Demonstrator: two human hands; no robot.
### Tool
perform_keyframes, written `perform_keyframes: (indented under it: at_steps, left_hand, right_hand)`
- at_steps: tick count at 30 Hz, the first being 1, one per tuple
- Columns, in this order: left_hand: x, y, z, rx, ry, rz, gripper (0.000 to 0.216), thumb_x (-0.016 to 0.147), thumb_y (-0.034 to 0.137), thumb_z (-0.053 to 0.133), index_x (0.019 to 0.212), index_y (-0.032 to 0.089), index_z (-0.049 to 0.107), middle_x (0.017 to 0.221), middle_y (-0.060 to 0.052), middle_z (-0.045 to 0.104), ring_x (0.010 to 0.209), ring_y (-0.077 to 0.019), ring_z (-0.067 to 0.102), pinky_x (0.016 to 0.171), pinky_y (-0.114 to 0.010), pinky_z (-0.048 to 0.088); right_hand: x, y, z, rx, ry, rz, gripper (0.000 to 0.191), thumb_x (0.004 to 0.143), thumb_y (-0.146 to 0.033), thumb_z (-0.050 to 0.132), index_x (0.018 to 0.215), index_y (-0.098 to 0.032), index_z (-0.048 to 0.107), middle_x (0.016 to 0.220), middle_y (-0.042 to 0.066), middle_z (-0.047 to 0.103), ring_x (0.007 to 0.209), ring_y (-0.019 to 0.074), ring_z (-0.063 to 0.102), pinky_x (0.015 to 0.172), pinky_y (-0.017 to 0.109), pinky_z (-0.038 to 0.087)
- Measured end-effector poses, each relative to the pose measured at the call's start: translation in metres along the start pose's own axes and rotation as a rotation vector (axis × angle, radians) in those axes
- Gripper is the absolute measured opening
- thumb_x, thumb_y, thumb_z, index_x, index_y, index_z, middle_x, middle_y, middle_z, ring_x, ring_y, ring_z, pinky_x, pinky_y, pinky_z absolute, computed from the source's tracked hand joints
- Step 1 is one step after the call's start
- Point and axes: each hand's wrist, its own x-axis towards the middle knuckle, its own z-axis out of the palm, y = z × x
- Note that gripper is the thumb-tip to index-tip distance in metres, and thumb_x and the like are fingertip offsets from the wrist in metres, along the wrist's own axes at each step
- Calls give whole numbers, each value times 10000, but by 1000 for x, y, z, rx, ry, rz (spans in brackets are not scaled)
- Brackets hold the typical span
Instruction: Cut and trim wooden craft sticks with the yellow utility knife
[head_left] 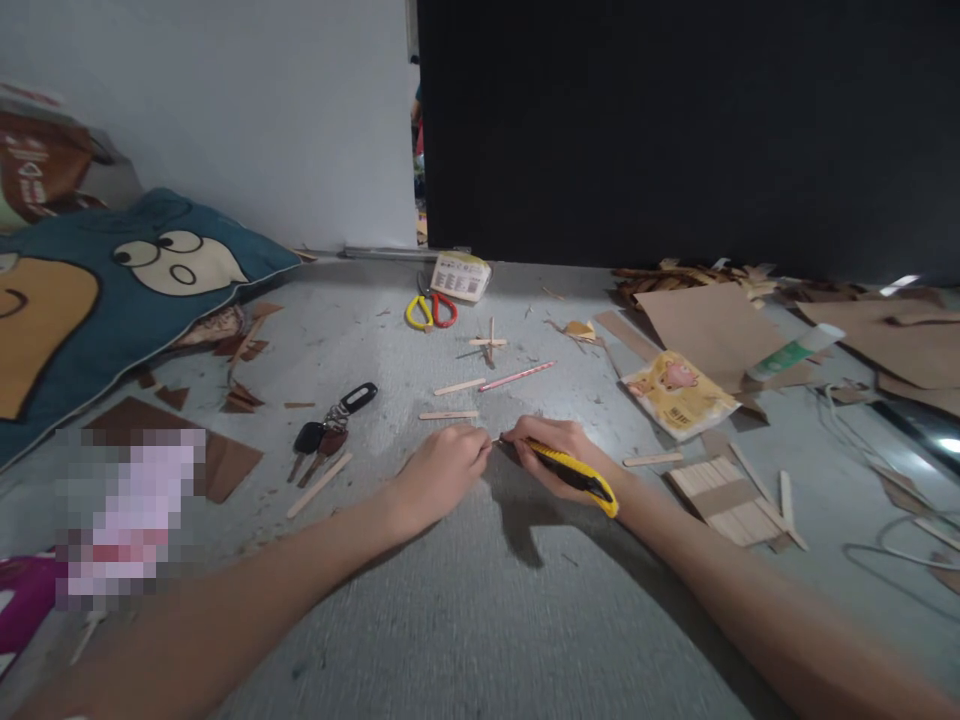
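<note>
- Working with two bare hands, close together, just above or on a grey, textured counter [457, 640].
- Grasping in the right hand [551, 448] a slim, yellow-and-black plastic utility knife [576, 468], angled back over the wrist, with the front end toward the left.
- Pinching in the left hand [448, 472], with fingers curled in, what looks like a thin, pale sliver [495, 442] bridging the narrow gap between both hands; too small to tell as wood or metal blade.
- Could nick the left fingertips by pushing too hard, with the knife so near and aimed across at them.
- Might split a wooden piece off-line by twisting or levering instead of slicing lightly.
- Likely to wobble mid-stroke without firm backing; impossible to tell whether braced against the counter.
- Easy to knock, through a forward overshoot, into two flat, pale wooden craft sticks [448, 415], a slim, pink striped pencil [517, 376] and, farther off, a small cross-shaped figure of pale wooden sticks [489, 343].
- Possible to scatter a flat bundle of pale wooden sticks with a brown band [731, 502], right of the right hand, by swinging the elbow outward.
</note>
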Motion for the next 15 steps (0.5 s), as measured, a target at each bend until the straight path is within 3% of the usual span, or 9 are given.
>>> perform_keyframes:
  at_steps: [9, 15]
  left_hand:
    - [2, 2, -4, 0, -57, -16, 148, 1021, 115, 527, 949, 182, 638, 879, -50, 720, 840, -211, 704, 748, -305, 488]
    - [6, 4, -7, 171, -102, -31, 221, 1089, 229, 444, 1021, 170, 645, 847, -87, 727, 790, -254, 723, 685, -319, 474]
  right_hand:
    - [2, -3, 3, 64, 7, 87, 161, 1034, -257, 487, 888, -234, 552, 677, -32, 563, 551, 121, 522, 557, 234, 425]
    - [-8, 0, 11, -42, 67, 39, 93, 1027, -242, 489, 1027, -233, 582, 770, 8, 656, 604, 135, 609, 589, 237, 472]
